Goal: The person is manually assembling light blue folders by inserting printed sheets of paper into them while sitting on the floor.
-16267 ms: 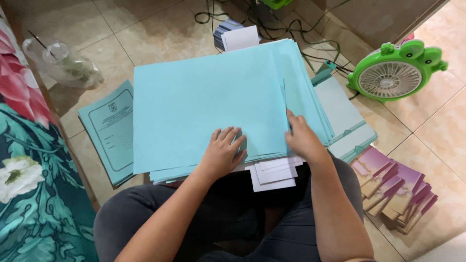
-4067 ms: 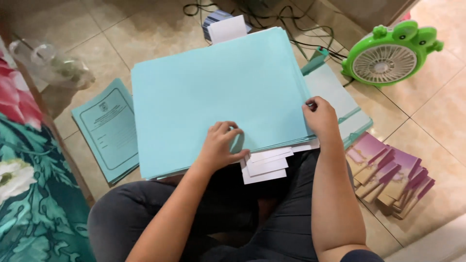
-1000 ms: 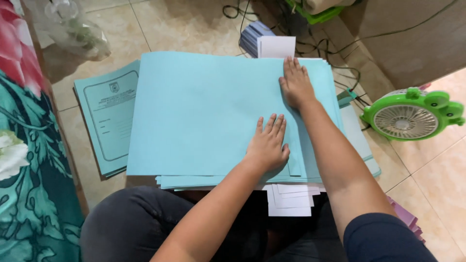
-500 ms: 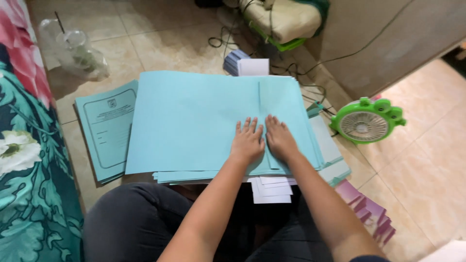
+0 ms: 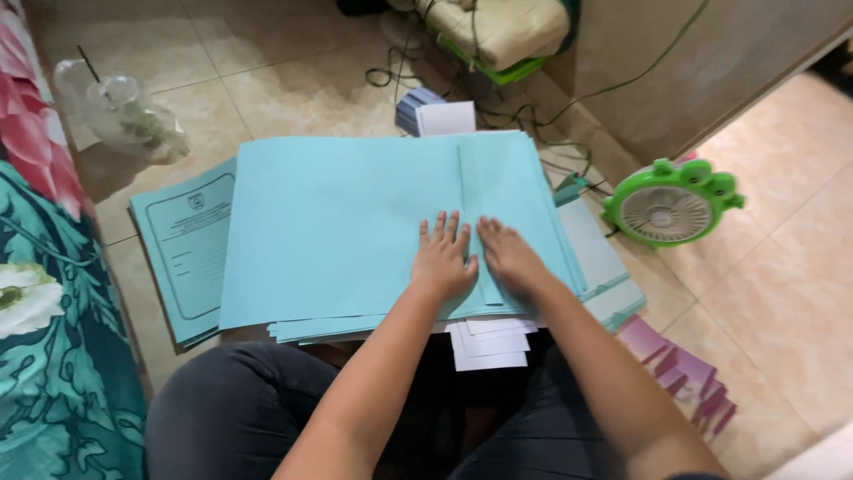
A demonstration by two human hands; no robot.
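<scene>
A large light blue sheet lies on top of a stack of the same sheets over my lap. Its right part is folded over, and the fold edge runs straight up the sheet. My left hand lies flat on the sheet just left of that fold, fingers spread. My right hand presses flat on the folded flap beside it, and the two hands almost touch. Neither hand grips anything. White paper slips stick out from under the stack near my knees.
A printed blue folder pile lies left of the stack. A green desk fan stands on the tiles at right, with cables and a power strip behind. Purple envelopes sit lower right. A plastic cup in a bag stands upper left, a floral mattress at far left.
My right hand slid down along the fold from the sheet's top edge to beside my left hand. The view shifted, bringing the fan closer to the middle right.
</scene>
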